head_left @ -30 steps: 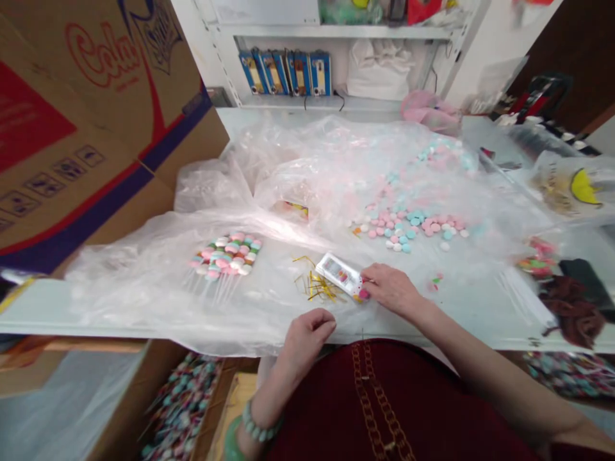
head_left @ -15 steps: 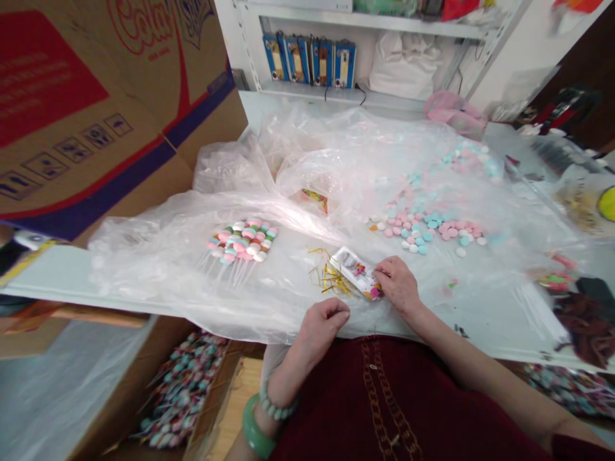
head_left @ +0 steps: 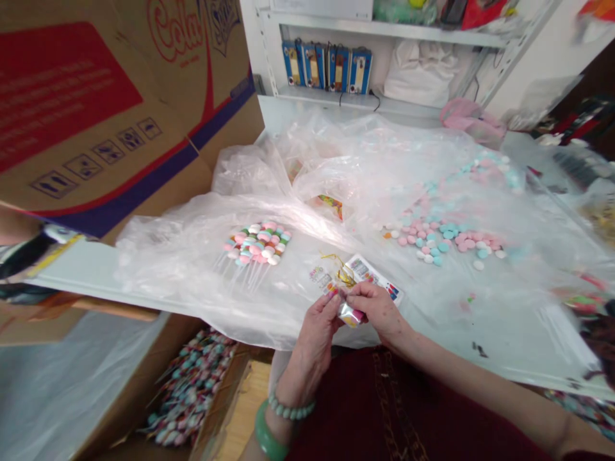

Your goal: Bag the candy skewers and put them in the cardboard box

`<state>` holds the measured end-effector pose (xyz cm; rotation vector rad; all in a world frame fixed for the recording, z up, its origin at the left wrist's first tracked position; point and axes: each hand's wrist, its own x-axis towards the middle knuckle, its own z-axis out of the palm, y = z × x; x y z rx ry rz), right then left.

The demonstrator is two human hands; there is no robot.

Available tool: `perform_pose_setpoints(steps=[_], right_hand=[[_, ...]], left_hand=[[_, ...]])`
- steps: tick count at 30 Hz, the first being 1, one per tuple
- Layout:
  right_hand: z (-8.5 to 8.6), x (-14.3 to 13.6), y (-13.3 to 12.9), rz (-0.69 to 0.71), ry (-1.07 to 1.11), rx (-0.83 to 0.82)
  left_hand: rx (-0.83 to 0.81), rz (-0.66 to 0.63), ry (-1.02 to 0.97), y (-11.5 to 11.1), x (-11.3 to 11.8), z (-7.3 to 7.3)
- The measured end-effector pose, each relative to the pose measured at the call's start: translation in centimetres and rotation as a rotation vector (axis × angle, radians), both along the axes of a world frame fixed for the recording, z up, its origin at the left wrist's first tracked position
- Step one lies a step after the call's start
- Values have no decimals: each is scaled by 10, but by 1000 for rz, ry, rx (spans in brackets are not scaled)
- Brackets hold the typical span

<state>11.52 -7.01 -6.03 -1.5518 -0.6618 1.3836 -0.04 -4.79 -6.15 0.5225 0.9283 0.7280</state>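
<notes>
Near the table's front edge, my left hand [head_left: 317, 325] and my right hand [head_left: 380, 310] pinch a small printed clear plastic bag [head_left: 350, 315] between them. Fingers cover part of it, and I cannot tell whether anything is inside. Just beyond my fingers lies a stack of similar printed bags [head_left: 384, 283]. Gold twist ties [head_left: 344, 274] lie against its left side. Farther left, a bundle of candy lollipops [head_left: 259, 242] in pink, white, blue and green rests on the plastic sheet, sticks toward me. Loose pink, blue and white candies [head_left: 444, 238] are spread to the right.
Crumpled clear plastic sheeting [head_left: 192, 237] covers much of the white table. A large cardboard carton [head_left: 120, 109] stands at the left. Below the table edge, an open box [head_left: 202, 410] holds many lollipops. A metal shelf [head_left: 327, 24] with blue boxes [head_left: 339, 67] stands behind.
My hands have come together, and a printed bag is now pinched between them, nearer to me than the stack. The whole view has shifted slightly, so things appear farther right and lower.
</notes>
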Motion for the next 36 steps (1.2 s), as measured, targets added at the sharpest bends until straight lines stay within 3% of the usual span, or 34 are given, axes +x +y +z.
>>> perform_pose_setpoints(steps=[3,6,9,12,20,23,27,30,33,36], right_hand=[[-3,-6,9,115,-45,-29],[-3,-16,24,243,-157,59],[-1,-34,43,287,-323,140],[-3,-49,61,339,-334,163],[-5,-62,92,543,-399,199],[2,-72,106,583,-237,191],[8,-102,129,487,189,72],[7,-130,144,394,393,-72],[6,-151,156,237,574,-227],[7,-159,163,199,696,-308]], left_hand=[[-3,103,19,8,-11,-7],[18,290,20,21,-22,-9],[29,448,-8,35,-33,-7],[28,567,-64,47,-45,-7],[45,485,41,57,-79,-12],[1,498,-26,63,-100,-10],[-38,725,-76,73,-134,-7],[-23,797,-107,78,-157,-8],[-5,815,-118,80,-168,-8],[-50,852,-123,80,-171,-7]])
